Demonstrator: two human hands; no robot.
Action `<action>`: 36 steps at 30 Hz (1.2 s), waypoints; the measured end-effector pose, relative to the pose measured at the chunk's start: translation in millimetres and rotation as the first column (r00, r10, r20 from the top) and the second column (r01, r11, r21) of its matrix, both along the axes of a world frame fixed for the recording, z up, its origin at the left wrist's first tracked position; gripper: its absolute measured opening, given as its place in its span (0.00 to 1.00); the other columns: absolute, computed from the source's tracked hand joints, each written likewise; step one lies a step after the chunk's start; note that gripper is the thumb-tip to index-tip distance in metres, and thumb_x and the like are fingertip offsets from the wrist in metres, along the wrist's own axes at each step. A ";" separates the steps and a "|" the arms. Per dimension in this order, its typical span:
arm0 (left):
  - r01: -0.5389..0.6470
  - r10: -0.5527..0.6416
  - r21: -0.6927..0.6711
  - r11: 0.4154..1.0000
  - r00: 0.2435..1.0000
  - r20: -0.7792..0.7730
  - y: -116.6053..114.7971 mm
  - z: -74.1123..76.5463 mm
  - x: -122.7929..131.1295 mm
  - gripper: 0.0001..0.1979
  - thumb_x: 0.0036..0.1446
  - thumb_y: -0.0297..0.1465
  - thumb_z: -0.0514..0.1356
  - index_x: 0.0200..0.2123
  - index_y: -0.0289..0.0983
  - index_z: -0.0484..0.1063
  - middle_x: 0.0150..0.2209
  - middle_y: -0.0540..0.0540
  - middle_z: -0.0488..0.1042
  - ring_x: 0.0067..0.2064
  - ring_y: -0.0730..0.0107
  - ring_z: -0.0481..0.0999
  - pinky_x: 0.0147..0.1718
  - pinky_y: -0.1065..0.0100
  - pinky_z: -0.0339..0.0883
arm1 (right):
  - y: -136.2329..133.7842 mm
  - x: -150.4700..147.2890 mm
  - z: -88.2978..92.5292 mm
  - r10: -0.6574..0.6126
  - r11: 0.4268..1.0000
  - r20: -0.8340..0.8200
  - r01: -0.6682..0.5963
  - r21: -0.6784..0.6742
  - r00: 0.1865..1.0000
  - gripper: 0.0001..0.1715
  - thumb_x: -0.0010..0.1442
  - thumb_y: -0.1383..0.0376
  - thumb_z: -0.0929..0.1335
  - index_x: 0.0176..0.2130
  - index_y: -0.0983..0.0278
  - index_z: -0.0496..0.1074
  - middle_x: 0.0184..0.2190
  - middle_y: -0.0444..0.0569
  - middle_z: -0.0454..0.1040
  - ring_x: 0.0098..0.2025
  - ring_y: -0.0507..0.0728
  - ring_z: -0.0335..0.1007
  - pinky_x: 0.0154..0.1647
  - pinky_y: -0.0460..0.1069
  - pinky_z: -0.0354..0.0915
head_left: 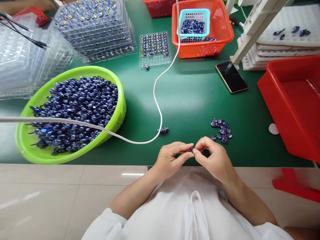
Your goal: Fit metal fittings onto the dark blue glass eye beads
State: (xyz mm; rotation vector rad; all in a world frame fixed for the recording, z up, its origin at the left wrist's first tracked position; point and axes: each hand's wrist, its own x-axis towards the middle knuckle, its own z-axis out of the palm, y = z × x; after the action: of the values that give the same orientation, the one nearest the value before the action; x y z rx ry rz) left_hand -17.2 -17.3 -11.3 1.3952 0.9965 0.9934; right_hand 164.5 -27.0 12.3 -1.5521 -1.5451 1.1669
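Glossy pale floor tiles (107,200) are showing below the near edge of a smooth green worktop (195,96). Just over that edge, the left hand (171,158) is pinching a small, dark, shiny piece (191,149) between thumb and forefinger; the right hand (215,158) is keeping its own thumb and forefinger close together at the piece's other side, but whether they are gripping it I cannot tell. Slightly farther in, ridged dark pieces (164,130) are lying in a short row beyond the left hand, and flat, rounded, glossy pieces (221,131) are forming a loose cluster beyond the right.

Leftward, a lime-green plastic basket (122,100) is holding heaped, lustrous navy parts (80,106); rightward, a smooth red plastic bin (282,110) is standing. A white cable (157,96) is curving over the basket and worktop, partly covering the row's end. Farther back, a smartphone (232,77) is lying beside a pale post (250,36), which is partly blocking stacked white trays (272,53). Toward the far edge, a clear pocketed tray (157,61) is resting between stacked clear trays (112,43) and an orange-red lattice basket (185,50).
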 end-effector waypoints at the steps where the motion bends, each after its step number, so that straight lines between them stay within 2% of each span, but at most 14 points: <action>1: -0.005 0.005 -0.041 0.999 1.000 0.012 -1.0 1.3 1.1 0.11 0.57 0.30 0.68 0.44 0.39 0.83 0.36 0.42 0.82 0.36 0.65 0.82 0.36 0.67 0.77 | 0.7 -0.6 0.0 -0.003 1.000 0.027 0.002 0.027 1.000 0.07 0.59 0.67 0.69 0.30 0.60 0.66 0.27 0.40 0.71 0.30 0.51 0.69 0.33 0.46 0.65; 3: -0.023 0.034 -0.176 0.984 0.998 0.059 -1.5 5.1 3.8 0.10 0.57 0.30 0.67 0.42 0.38 0.83 0.36 0.42 0.82 0.36 0.65 0.83 0.37 0.66 0.78 | 2.1 -2.0 -1.1 -0.005 0.997 0.062 0.001 0.078 0.998 0.07 0.59 0.68 0.69 0.30 0.60 0.66 0.27 0.40 0.72 0.30 0.51 0.69 0.34 0.46 0.65; 6: -0.063 0.118 -0.405 0.912 0.987 0.112 1.2 13.0 7.4 0.08 0.55 0.31 0.67 0.39 0.35 0.83 0.34 0.44 0.83 0.34 0.66 0.83 0.38 0.66 0.79 | 3.3 -3.1 -3.9 0.013 0.991 0.071 -0.022 0.130 0.997 0.07 0.61 0.69 0.68 0.31 0.60 0.66 0.27 0.40 0.72 0.30 0.51 0.69 0.34 0.46 0.65; 9: -0.098 0.173 -0.494 0.864 0.979 0.109 5.8 19.7 9.1 0.07 0.52 0.30 0.69 0.35 0.34 0.81 0.30 0.46 0.82 0.31 0.68 0.82 0.36 0.67 0.79 | 1.6 -0.7 -7.1 0.074 0.980 0.042 -0.080 0.181 0.996 0.04 0.64 0.68 0.67 0.36 0.59 0.69 0.33 0.42 0.74 0.35 0.52 0.72 0.38 0.47 0.67; 10: -0.105 0.185 -0.501 0.859 0.976 0.112 7.2 21.0 9.4 0.07 0.51 0.30 0.69 0.34 0.33 0.80 0.29 0.46 0.82 0.30 0.69 0.81 0.36 0.67 0.79 | 0.2 0.7 -8.3 0.093 0.972 0.036 -0.099 0.211 0.995 0.03 0.65 0.67 0.67 0.39 0.59 0.70 0.36 0.43 0.75 0.37 0.52 0.73 0.40 0.47 0.68; 13: -0.114 0.206 -0.510 0.853 0.970 0.127 9.6 21.7 10.2 0.07 0.50 0.30 0.68 0.33 0.33 0.78 0.28 0.47 0.81 0.29 0.71 0.79 0.34 0.69 0.78 | -5.1 4.2 -12.6 0.106 0.930 0.051 -0.117 0.348 0.993 0.11 0.63 0.67 0.69 0.46 0.57 0.70 0.41 0.46 0.75 0.42 0.55 0.74 0.44 0.50 0.70; 17: -0.113 0.197 -0.505 0.855 0.974 0.116 10.5 19.5 13.1 0.06 0.49 0.29 0.68 0.31 0.33 0.76 0.26 0.49 0.79 0.27 0.73 0.78 0.31 0.71 0.76 | -9.2 1.8 -17.5 0.093 0.865 0.096 -0.128 0.486 0.991 0.16 0.61 0.70 0.71 0.47 0.56 0.69 0.39 0.47 0.76 0.42 0.57 0.74 0.42 0.53 0.71; 23: -0.120 0.194 -0.489 0.864 0.976 0.104 9.8 18.3 15.2 0.06 0.49 0.30 0.67 0.31 0.34 0.75 0.25 0.49 0.77 0.26 0.73 0.76 0.29 0.70 0.75 | -6.3 -1.8 -16.7 0.084 0.849 0.118 -0.133 0.512 0.989 0.12 0.63 0.74 0.67 0.43 0.57 0.69 0.36 0.46 0.76 0.38 0.56 0.73 0.40 0.53 0.70; 29: -0.131 0.188 -0.481 0.867 0.980 0.072 9.2 18.7 14.0 0.05 0.48 0.29 0.67 0.29 0.34 0.76 0.23 0.50 0.76 0.23 0.76 0.73 0.26 0.73 0.70 | -6.5 4.9 -14.1 0.146 0.864 0.071 -0.163 0.476 0.987 0.14 0.62 0.73 0.69 0.46 0.56 0.70 0.37 0.46 0.75 0.39 0.55 0.73 0.38 0.51 0.70; 36: -0.112 0.173 -0.504 0.856 0.982 0.075 11.0 17.9 18.8 0.06 0.48 0.29 0.68 0.30 0.33 0.77 0.24 0.50 0.77 0.24 0.74 0.75 0.28 0.72 0.73 | -6.5 5.2 -21.2 0.073 0.753 0.261 -0.225 0.618 0.962 0.19 0.61 0.74 0.69 0.48 0.55 0.71 0.36 0.48 0.73 0.38 0.57 0.70 0.40 0.55 0.69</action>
State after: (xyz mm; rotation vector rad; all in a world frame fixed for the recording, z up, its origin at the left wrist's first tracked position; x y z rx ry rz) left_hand 1.6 -6.3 6.6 0.8316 1.1796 0.8331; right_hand 169.7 -33.6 -9.0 -1.1157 -1.9788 0.4354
